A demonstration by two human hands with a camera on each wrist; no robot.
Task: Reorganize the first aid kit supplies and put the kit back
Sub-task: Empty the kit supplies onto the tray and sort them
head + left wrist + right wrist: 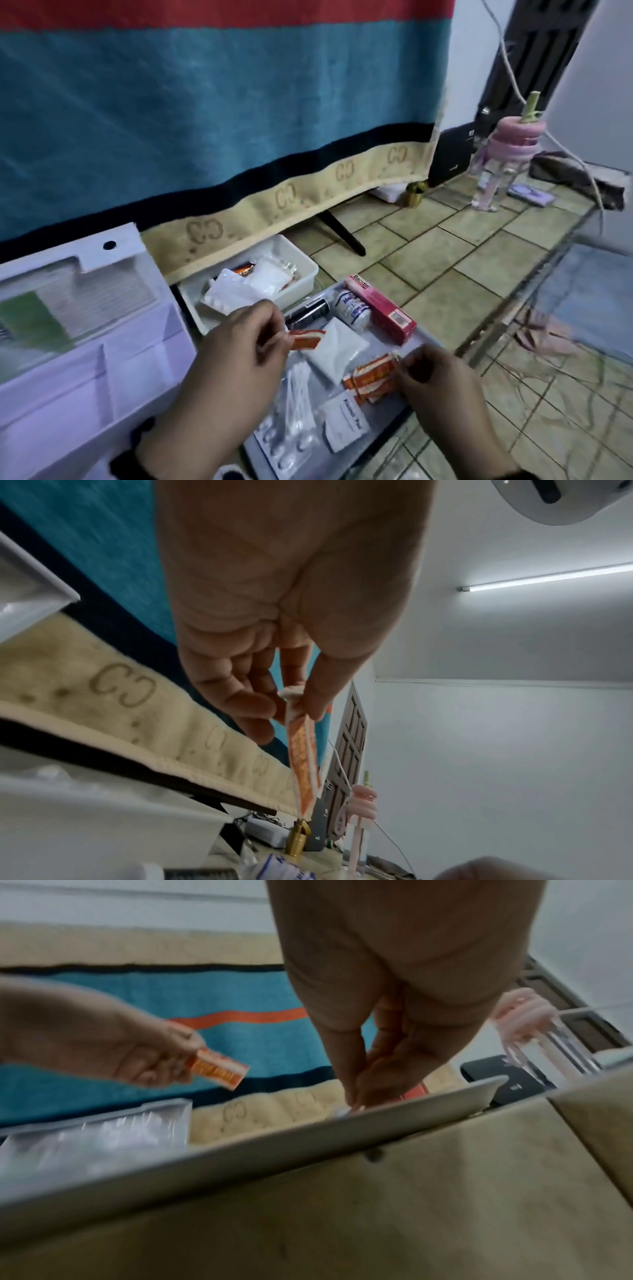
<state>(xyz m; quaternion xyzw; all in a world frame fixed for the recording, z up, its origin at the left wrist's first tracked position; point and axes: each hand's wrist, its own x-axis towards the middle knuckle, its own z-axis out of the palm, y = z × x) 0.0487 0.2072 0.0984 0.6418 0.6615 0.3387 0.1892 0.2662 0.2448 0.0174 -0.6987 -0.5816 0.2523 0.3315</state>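
Orange plaster bundle (pixel 371 378) lies in the grey tray (pixel 419 337), pinched by the right hand (pixel 445 394) fingers at 4 o'clock. Left hand (pixel 236 346) fingers pinch one orange plaster strip (pixel 306 339) just above. White kit box (pixel 68 329) sits at 9 o'clock.

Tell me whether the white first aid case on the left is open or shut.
Open. The white case lies with its lid folded back, and its bare divided compartments show beside the left hand.

The pink box (pixel 380 309) reads "Bacidin" along its top edge. A white sachet (pixel 346 426) reads "Alcohol Pad". The hanging cloth's cream border (pixel 284 200) repeats "CC" marks.
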